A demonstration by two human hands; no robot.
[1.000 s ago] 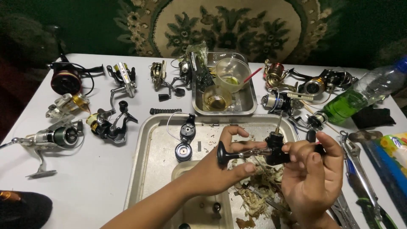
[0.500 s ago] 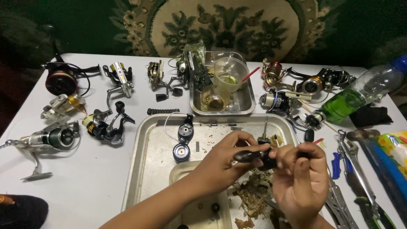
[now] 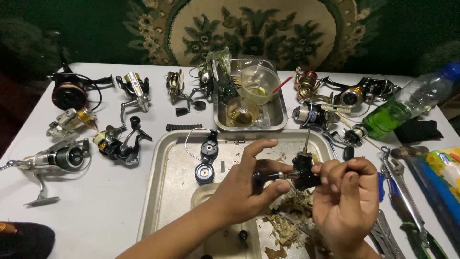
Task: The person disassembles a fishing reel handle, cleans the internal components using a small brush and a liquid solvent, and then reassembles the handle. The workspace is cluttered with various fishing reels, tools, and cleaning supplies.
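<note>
Two hands at work over a metal tray (image 3: 165,192). Left hand (image 3: 247,184) grips the knobbed handle end of a black reel body (image 3: 303,173), thumb under, fingers curled over. Right hand (image 3: 347,199) pinches the body's other side with its fingertips. The reel body is held above the tray, its thin shaft pointing up. Below: brownish debris (image 3: 290,225). Further in the tray: black reel part (image 3: 207,156). Beyond: small steel tray (image 3: 278,115) with clear cups. Left surface (image 3: 96,201): several reels (image 3: 62,156). Right: wrench (image 3: 400,182), green bottle (image 3: 407,105).
</note>
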